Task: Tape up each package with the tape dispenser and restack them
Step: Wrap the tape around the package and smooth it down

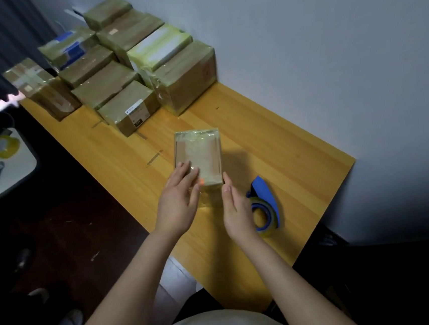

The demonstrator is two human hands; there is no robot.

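Left grip (178,205) is lying open, fingers straight, pressing flat on the near left top of the package (198,156), seemingly smoothing clear tape; right grip (235,212) is likewise open and holding nothing, standing edge-on with its fingertips touching the near right corner; the tape dispenser (264,199), blue with a clear roll, is resting on the counter (299,159) just beside the right grip, on its outer side, making that hand the nearer one should another strip be needed. The package is sitting directly ahead of both grips, its long axis running away from the person; beyond it, well apart toward the wall, the taped packages (126,74) are standing in rows, likely where it is going next; the nearest one is bearing a white label (135,111), its print too small to read.
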